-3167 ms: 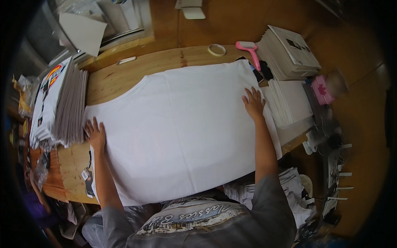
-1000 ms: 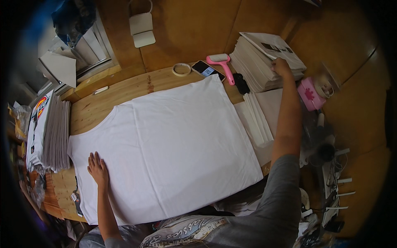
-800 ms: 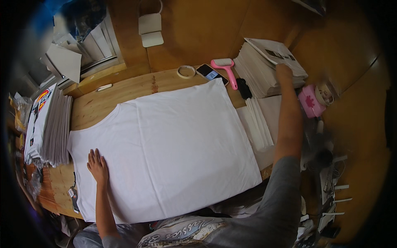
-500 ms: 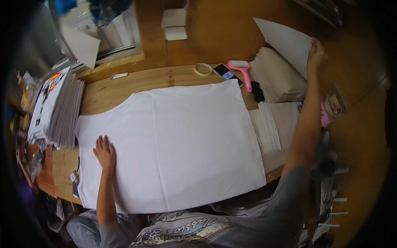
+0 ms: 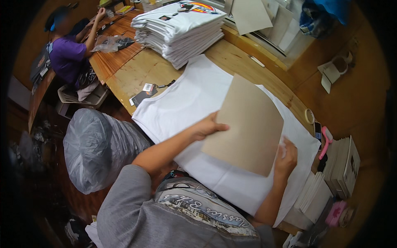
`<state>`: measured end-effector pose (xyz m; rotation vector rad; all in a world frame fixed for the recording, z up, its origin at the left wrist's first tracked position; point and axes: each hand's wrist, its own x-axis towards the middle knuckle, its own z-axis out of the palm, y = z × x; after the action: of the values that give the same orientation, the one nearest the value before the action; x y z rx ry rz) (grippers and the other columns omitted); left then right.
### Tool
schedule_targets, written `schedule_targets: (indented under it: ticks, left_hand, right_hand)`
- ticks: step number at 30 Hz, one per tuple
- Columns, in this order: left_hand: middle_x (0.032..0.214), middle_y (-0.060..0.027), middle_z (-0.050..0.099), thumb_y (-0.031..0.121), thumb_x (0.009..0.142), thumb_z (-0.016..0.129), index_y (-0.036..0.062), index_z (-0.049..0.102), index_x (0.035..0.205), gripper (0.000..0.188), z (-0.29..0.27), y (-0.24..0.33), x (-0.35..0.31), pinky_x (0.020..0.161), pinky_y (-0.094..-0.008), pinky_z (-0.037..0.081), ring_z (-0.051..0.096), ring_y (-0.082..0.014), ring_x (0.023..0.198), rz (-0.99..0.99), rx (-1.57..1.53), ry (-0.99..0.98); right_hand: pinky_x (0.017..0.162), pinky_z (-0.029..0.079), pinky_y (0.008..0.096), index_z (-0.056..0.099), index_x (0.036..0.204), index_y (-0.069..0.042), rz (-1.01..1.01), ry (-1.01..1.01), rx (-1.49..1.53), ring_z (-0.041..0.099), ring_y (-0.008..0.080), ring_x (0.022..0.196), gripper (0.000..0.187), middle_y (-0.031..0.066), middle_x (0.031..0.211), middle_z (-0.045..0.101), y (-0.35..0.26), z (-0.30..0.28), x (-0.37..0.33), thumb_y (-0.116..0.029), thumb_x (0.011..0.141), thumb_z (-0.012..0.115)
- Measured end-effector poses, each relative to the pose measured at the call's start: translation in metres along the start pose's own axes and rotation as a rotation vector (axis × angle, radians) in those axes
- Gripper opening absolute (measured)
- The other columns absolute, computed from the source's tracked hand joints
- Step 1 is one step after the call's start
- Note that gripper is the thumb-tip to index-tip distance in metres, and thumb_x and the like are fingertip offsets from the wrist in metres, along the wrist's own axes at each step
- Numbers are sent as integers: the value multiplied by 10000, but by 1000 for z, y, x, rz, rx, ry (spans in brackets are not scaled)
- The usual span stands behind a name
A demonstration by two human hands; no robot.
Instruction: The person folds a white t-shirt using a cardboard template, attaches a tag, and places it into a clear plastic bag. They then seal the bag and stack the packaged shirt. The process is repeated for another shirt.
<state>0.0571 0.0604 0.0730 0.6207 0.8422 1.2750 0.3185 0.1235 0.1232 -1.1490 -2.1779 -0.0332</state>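
Note:
A white shirt [image 5: 198, 91] lies spread over the wooden table, with a dark hang tag [image 5: 143, 96] at its neck end. Above the shirt I hold a tan sheet of cardboard [image 5: 250, 128], bowed and tilted. My left hand [image 5: 208, 126] grips its left edge, thumb on the upper face. Beside the right edge, my right hand [image 5: 286, 159] has curled fingers with a small whitish bit at them. Motion blur hides what that bit is and whether this hand touches the cardboard.
Folded white shirts [image 5: 180, 33] are stacked at the far side. To the right lie a tape roll [image 5: 309, 116], a phone [image 5: 317, 131], a pink lint roller [image 5: 326, 140] and a cardboard stack [image 5: 341, 165]. A filled plastic bag [image 5: 103, 151] stands left; a person [image 5: 70, 56] sits beyond.
My right hand has brought the sheet from the right side to above the shirt, its tan face now showing. My left hand has left the shirt and gripped the sheet. The view has swung left.

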Motion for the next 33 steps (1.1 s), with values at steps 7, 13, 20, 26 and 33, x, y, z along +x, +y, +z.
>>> schedule_targets:
  ticks: [7,13,20,26,33]
  left_hand:
    - [1139,-132,489,87,673,690,39,326,1255,689,-121,62,-45,847,-323,425,492,-200,1027,-97,303,99]
    - [949,-171,546,121,640,695,96,464,1149,560,-185,56,-35,780,-338,430,541,-314,867,155,1393,754]
    - [1155,-120,415,222,678,652,150,462,1138,503,-135,23,-32,880,-486,279,370,-281,1102,423,1805,851]
    - [1194,-105,412,351,753,560,158,461,1151,454,-91,-23,-38,904,-547,229,323,-297,1161,498,1837,605]
    - [1206,-104,394,388,791,501,168,437,1178,450,-88,-33,-31,907,-548,221,299,-318,1167,438,1826,583]
  right_hand:
    - [537,443,251,318,1267,-14,869,-385,1076,537,128,637,503,119,893,598,16,93,-39,-17,803,513]
    - [376,378,195,326,1268,-19,827,-401,1036,454,70,468,556,39,633,512,-24,141,-4,58,757,532]
    - [348,390,207,386,1232,-8,837,-370,890,435,77,409,525,11,573,461,-37,162,10,74,736,537]
    - [348,396,215,394,1231,-17,790,-375,856,431,78,399,523,6,561,439,-34,166,10,66,735,541]
    - [349,397,216,386,1239,-27,794,-393,875,424,78,395,531,10,575,444,-34,167,11,64,739,538]
